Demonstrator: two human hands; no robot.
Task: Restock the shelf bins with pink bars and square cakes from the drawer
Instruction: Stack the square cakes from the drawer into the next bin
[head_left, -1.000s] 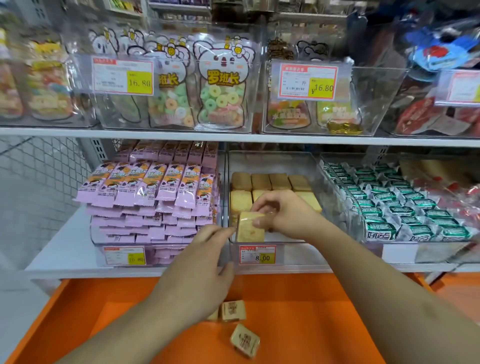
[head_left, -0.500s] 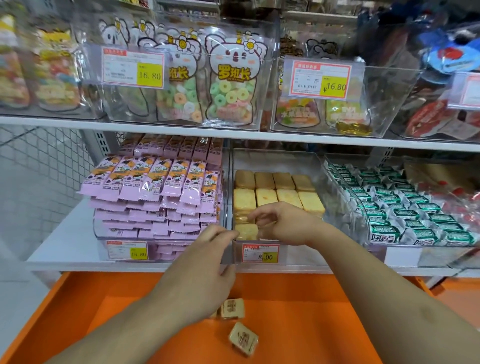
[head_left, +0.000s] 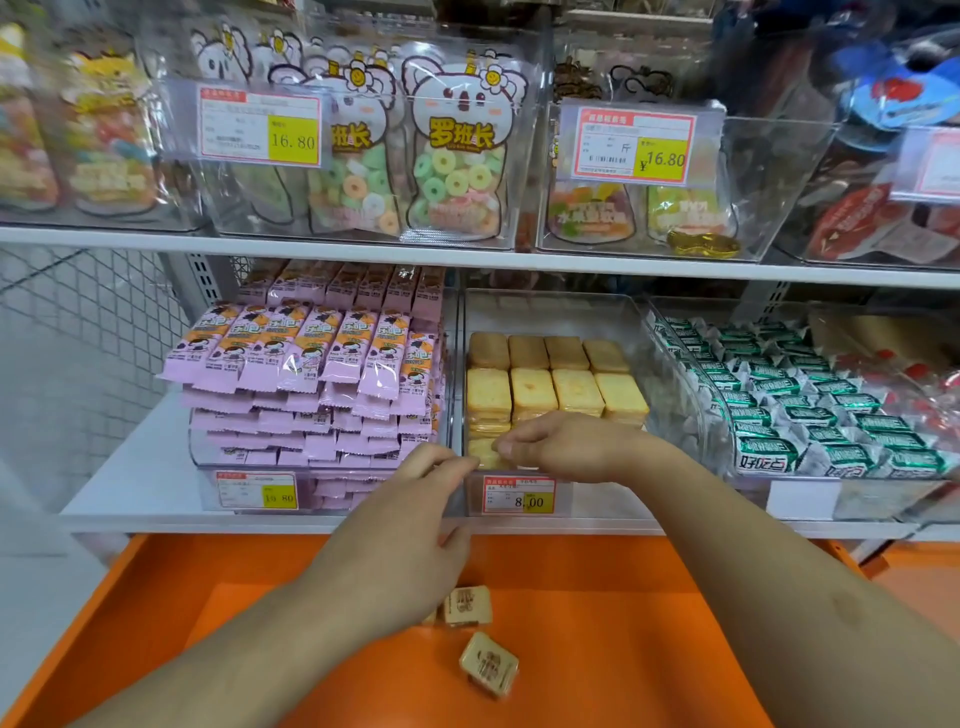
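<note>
Both hands at the front of the cake bin on the lower shelf

The right hand (head_left: 566, 447) reaches into the clear cake bin (head_left: 670, 384), fingers curled and pinching a square cake (head_left: 485, 453) at its front left corner; the left hand (head_left: 410, 540) has its fingertips at the bin's front edge, though whether it grips anything cannot be told; stacked cakes (head_left: 532, 391) fill the rows behind; the pink bars (head_left: 311, 353) are piled in the bin just to the left; two loose cakes (head_left: 488, 663) lie in the orange drawer (head_left: 649, 649) below.

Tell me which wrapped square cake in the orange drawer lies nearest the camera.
The tan wrapped square cake turned like a diamond, lying alone on the orange drawer floor; the other wrapped square cake sits farther back, beside the left hand.
</note>
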